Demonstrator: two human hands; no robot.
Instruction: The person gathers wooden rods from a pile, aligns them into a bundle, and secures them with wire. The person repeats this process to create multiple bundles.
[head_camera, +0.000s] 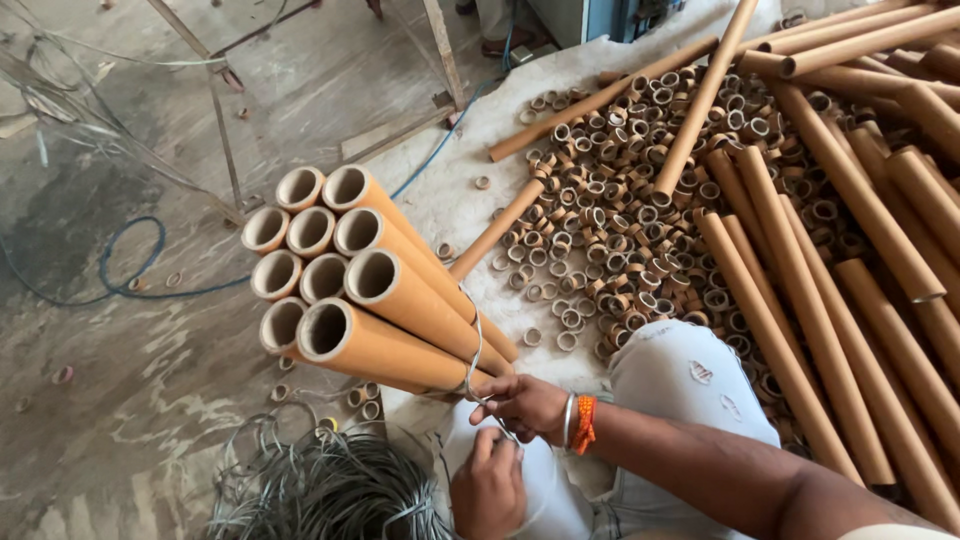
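No packages, labels, signs or screens show anywhere in this view.
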